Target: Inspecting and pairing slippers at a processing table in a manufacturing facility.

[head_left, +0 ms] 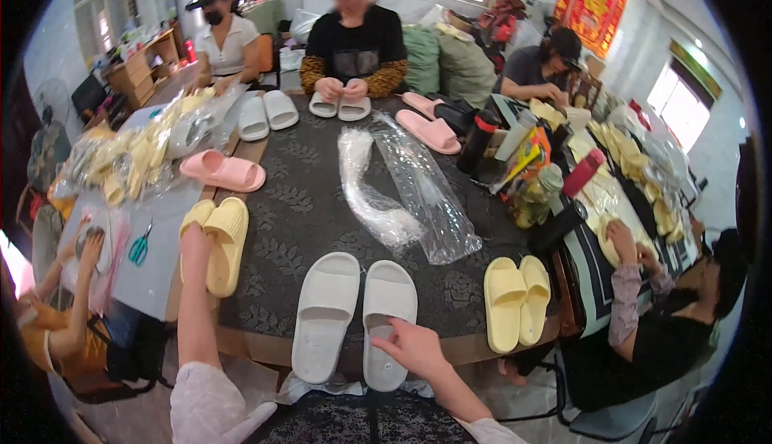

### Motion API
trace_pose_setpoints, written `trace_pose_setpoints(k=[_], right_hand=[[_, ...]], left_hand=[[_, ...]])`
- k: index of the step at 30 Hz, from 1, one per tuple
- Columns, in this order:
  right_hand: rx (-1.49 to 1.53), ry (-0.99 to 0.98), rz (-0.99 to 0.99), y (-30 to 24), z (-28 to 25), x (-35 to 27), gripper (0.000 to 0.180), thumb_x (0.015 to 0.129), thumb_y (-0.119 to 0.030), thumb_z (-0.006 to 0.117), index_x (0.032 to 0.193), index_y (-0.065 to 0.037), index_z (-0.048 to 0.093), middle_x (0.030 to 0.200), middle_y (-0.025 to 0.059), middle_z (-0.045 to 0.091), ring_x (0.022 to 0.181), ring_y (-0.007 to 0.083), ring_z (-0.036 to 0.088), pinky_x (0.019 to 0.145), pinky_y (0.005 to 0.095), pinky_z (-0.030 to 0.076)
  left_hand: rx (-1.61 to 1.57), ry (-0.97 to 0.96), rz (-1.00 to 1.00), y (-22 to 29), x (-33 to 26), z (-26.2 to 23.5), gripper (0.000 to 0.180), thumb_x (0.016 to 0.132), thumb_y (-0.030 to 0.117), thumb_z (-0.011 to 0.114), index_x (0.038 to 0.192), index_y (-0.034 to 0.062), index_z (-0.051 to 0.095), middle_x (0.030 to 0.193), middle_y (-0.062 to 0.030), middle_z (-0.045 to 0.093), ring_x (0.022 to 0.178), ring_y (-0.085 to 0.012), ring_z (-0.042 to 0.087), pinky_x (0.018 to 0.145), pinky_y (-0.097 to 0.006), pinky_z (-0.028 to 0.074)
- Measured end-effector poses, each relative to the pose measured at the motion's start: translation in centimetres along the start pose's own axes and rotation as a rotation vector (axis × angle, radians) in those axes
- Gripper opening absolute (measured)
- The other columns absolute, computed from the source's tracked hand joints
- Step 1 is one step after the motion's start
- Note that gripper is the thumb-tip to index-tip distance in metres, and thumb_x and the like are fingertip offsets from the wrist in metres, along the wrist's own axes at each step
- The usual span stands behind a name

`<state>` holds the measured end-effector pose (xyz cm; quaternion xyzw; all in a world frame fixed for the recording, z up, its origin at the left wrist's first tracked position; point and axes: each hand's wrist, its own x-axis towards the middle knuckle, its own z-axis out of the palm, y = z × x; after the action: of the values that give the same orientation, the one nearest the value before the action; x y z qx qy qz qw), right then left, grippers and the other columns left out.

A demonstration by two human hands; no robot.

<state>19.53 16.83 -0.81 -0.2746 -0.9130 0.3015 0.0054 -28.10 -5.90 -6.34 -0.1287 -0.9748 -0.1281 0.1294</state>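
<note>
At the left edge of the dark table stands a pair of yellow slippers (228, 239). My left hand (195, 244) reaches down into the left slipper of that pair, its fingers hidden at the strap. In front of me lies a pair of light grey slippers (327, 299), side by side with their toes pointing away. Over the right grey slipper (391, 285) is my right hand (412, 349), open, its thumb and forefinger apart and nothing between them. I cannot tell whether it touches the slipper.
Clear plastic bags (430, 195) lie mid-table. Another yellow pair (507, 303) stands at right, pink slippers (223, 170) at left. Bottles (480, 140) and a jar (540, 195) crowd the right edge. Scissors (141, 244) lie on the left table. Several people work around the tables.
</note>
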Motion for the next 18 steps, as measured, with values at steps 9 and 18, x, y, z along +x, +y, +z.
trace_pose_setpoints(k=[9, 18], right_hand=[[-0.027, 0.406, -0.095, 0.0, 5.5, 3.6, 0.041, 0.086, -0.045, 0.059, 0.077, -0.005, 0.061, 0.061, 0.0132, 0.062, 0.053, 0.0318, 0.063, 0.051, 0.0431, 0.052], [0.000, 0.683, 0.038, 6.0, -4.2, -2.8, 0.034, 0.077, -0.033, 0.068, 0.061, -0.006, 0.056, 0.059, 0.0134, 0.059, 0.054, 0.0323, 0.060, 0.052, 0.0434, 0.047]], left_hand=[[-0.382, -0.154, 0.090, 10.3, -14.0, -7.1, 0.025, 0.070, 0.018, 0.076, 0.083, 0.0012, 0.063, 0.073, -0.0134, 0.065, 0.068, -0.0297, 0.064, 0.065, -0.039, 0.050], [-0.527, -0.128, 0.122, 10.7, -19.6, -6.5, 0.026, 0.067, 0.011, 0.078, 0.079, 0.0035, 0.056, 0.066, -0.0102, 0.061, 0.060, -0.0254, 0.061, 0.059, -0.037, 0.048]])
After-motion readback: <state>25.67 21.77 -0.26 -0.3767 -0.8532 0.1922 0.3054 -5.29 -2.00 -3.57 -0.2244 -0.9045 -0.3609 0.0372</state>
